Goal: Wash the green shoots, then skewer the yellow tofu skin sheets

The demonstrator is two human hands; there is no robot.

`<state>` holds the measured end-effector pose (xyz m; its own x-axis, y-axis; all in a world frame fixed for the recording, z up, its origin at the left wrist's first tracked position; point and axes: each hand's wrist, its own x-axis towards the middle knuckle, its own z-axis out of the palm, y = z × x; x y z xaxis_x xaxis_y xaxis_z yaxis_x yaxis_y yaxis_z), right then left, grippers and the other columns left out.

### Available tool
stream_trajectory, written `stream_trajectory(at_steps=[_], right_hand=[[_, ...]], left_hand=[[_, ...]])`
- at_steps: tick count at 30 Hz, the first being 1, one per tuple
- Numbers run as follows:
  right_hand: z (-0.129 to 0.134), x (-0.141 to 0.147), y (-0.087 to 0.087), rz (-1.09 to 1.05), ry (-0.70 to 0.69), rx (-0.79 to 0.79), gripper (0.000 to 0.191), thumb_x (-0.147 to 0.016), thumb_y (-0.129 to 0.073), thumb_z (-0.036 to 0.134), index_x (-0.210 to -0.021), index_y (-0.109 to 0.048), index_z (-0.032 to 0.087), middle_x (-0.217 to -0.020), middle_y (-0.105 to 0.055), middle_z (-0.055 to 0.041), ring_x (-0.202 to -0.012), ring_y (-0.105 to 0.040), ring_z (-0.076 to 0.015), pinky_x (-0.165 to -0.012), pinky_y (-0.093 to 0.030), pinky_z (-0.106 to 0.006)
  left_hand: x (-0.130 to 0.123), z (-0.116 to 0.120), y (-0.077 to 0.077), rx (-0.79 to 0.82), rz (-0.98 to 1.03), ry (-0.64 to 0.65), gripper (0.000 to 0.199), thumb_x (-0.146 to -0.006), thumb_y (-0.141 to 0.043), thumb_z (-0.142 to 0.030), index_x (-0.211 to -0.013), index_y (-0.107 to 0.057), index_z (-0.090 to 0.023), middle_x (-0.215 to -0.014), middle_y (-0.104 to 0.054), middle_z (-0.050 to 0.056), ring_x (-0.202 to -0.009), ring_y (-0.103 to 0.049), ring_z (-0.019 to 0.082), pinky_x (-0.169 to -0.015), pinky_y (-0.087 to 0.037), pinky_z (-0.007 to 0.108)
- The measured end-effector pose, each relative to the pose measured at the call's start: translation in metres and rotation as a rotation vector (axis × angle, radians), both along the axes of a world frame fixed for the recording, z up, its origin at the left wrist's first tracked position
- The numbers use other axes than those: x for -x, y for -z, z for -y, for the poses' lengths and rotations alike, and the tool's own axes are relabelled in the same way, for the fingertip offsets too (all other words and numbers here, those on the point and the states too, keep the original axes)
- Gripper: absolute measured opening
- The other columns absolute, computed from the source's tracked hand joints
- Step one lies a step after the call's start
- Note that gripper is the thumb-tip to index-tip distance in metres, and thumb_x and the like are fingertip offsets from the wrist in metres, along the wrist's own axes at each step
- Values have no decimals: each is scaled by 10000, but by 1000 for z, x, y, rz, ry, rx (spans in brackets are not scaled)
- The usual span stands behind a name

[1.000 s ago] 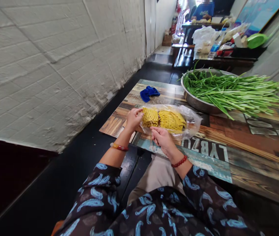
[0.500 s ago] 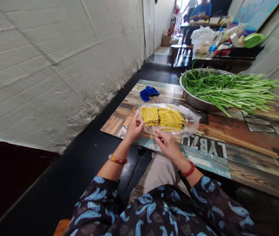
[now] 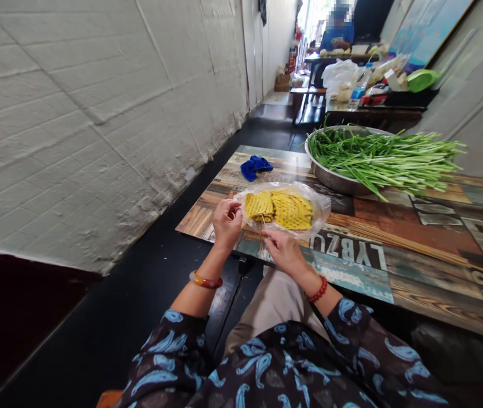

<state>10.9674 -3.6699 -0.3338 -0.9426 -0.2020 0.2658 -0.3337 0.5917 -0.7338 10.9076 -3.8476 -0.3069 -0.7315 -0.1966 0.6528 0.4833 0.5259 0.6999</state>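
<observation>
Yellow slit sheets, like tofu skin (image 3: pixel 293 211), lie in two stacks on a clear plastic bag (image 3: pixel 321 211). The left stack (image 3: pixel 259 205) looks folded. My left hand (image 3: pixel 227 222) is just left of it, by the bag's edge, with thumb and fingers pinched; what they hold, if anything, I cannot make out. My right hand (image 3: pixel 283 248) is closed at the near side of the bag, around a thin wooden skewer (image 3: pixel 262 225) whose tip meets the left stack's front. More thin sticks show below those fingers, partly hidden.
Loose wooden skewers (image 3: pixel 411 243) lie to the right on the patterned table (image 3: pixel 428 286). Behind are a blue cloth (image 3: pixel 255 167) and a metal basin (image 3: pixel 330 177) heaped with long green stalks (image 3: pixel 388 161). Farther back, a person (image 3: pixel 338 35) sits at another table. A white wall (image 3: pixel 139 107) runs along the left.
My left hand has drawn back slightly from the left stack. My right hand stays near the front of the bag, and the skewer shows more clearly at the stack. The view has shifted a little.
</observation>
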Motion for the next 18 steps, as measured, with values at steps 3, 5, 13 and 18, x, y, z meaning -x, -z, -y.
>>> stream_trajectory(at_steps=[3, 5, 13, 18], right_hand=[[11, 10, -4, 7, -36, 16, 332, -906, -526, 112, -1143, -753, 171, -1125, -776, -107, -1048, -725, -227, -965, -549, -360], [18, 17, -6, 22, -56, 22, 327, -903, -528, 87, -1121, -756, 172, -1117, -780, -102, -1043, -726, -223, -958, -549, -350], [-14, -5, -31, -98, -165, -39, 368, -983, -561, 276, -1325, -645, 168, -1109, -761, -111, -985, -714, -221, -911, -548, -357], [-56, -23, -56, -211, -37, -27, 299, -995, -535, 255, -1214, -706, 144, -1035, -770, -102, -959, -714, -197, -908, -544, -320]], left_hand=[[-2, -6, -5, 18, -42, 62, 184, -791, -559, -92, -917, -675, -159, -1017, -659, 73, -776, -622, 122, -611, -476, 221], [-1, -9, -4, 46, -30, 117, 206, -799, -554, -90, -945, -680, -163, -1050, -665, 78, -837, -639, 136, -633, -489, 224], [-2, 5, 1, 272, 42, -57, 365, -822, -639, -248, -1177, -668, -169, -1152, -591, 117, -894, -623, 200, -873, -530, 399], [-3, -5, -13, 365, -18, 51, 292, -887, -598, -329, -1118, -700, -182, -1078, -654, 111, -1020, -629, 263, -902, -524, 423]])
